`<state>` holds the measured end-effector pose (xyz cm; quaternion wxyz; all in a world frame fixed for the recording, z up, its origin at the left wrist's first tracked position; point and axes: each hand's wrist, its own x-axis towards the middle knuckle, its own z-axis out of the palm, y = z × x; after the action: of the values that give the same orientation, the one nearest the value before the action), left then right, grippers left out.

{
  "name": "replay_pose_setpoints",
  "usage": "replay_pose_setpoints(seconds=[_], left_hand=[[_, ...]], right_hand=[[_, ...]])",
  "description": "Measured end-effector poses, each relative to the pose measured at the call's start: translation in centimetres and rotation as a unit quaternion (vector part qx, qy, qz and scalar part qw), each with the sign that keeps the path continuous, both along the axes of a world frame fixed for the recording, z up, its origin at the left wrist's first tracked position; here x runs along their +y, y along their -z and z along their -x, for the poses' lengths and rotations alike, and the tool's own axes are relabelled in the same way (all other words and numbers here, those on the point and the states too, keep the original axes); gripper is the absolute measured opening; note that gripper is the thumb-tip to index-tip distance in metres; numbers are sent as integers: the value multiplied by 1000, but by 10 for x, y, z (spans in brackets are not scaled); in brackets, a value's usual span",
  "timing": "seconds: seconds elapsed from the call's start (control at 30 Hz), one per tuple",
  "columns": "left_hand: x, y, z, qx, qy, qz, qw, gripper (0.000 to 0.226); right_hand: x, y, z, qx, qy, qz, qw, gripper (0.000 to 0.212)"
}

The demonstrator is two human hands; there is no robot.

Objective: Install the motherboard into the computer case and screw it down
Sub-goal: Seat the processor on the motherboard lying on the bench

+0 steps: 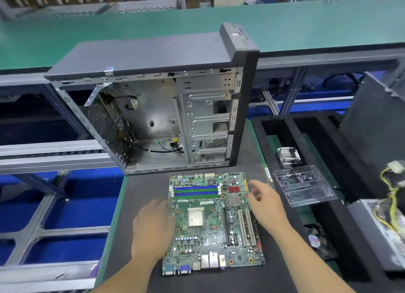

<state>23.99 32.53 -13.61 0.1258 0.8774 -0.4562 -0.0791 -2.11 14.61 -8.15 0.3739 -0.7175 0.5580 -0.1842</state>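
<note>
Your left hand [153, 229] lies flat on the dark mat [135, 200] against the left edge of the motherboard [213, 222], fingers straight and touching the board's rim, nothing gripped. Your right hand [266, 201] sits at the board's right edge near its far corner, fingers spread and relaxed — whether they touch the board cannot be told through the blur. The motherboard lies flat on the mat, component side up, rear ports toward you, blue and green memory slots at the far end, processor socket near the middle. Just right of the mat, a clear plastic tray [303, 184] holds small dark screws, with a finned heatsink [288, 158] beyond it and a power supply [381, 231] with yellow wires at the far right. Beyond the board, close to its far edge, the computer case [153, 108] stands upright — side panel off, open side facing you, bare metal interior with loose cables at the bottom. A green conveyor [109, 34] runs behind it.
</note>
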Motion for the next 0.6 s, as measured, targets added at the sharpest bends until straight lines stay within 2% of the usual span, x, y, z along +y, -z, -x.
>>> replay_pose_setpoints(seconds=[0.07,0.17,0.23,0.4,0.53,0.6], left_hand=[[0,-1,0,0,0,-3,1000,49],[1,-2,0,8,1,-1,1000,49],[1,-2,0,18,-2,7,1000,47],[-2,-7,1,44,-18,30,998,45],[-4,-8,4,47,-25,36,998,48],[-4,-7,4,40,-20,38,998,47]], right_hand=[[3,6,-12,42,-39,-1,998,30],[10,11,-25,143,-99,7,985,36],[12,11,-28,181,-97,25,978,43],[21,7,-40,235,-96,84,964,72],[35,3,-62,249,-159,89,951,75],[41,4,-68,275,-194,100,937,69]])
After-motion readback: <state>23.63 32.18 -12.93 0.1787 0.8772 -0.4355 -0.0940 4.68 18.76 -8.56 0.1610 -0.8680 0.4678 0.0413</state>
